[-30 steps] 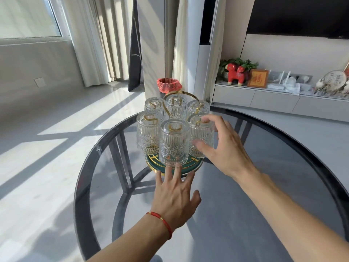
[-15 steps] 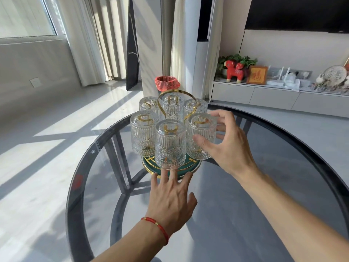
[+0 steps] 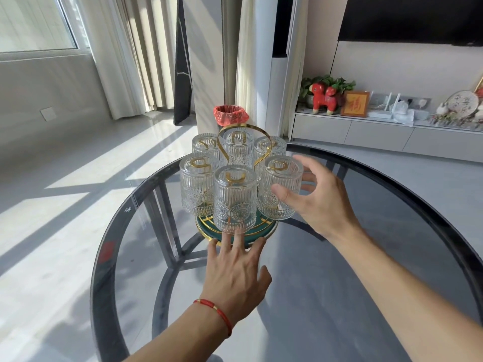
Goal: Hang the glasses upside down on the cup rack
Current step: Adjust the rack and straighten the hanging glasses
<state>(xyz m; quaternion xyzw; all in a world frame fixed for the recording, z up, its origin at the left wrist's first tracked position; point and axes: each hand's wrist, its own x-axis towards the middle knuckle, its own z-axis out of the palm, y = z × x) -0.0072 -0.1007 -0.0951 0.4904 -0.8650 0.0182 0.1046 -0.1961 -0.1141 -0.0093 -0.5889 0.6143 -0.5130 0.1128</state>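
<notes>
A cup rack with a green round base and a gold loop handle stands on the glass table. Several ribbed clear glasses hang on it upside down, the nearest being the front glass. My left hand lies flat, its straight fingertips touching the front edge of the base. My right hand hovers by the front right glass with fingers spread. Its thumb is in front of that glass and the other fingers are behind it. I cannot tell whether the thumb touches the glass.
The round dark glass table has a black rim that curves near on the left and right. Beyond it on the floor stand a bin with a red liner and a low white cabinet with ornaments.
My right hand has loosened from the front right glass and its fingers have spread. My left hand stays at the base of the rack.
</notes>
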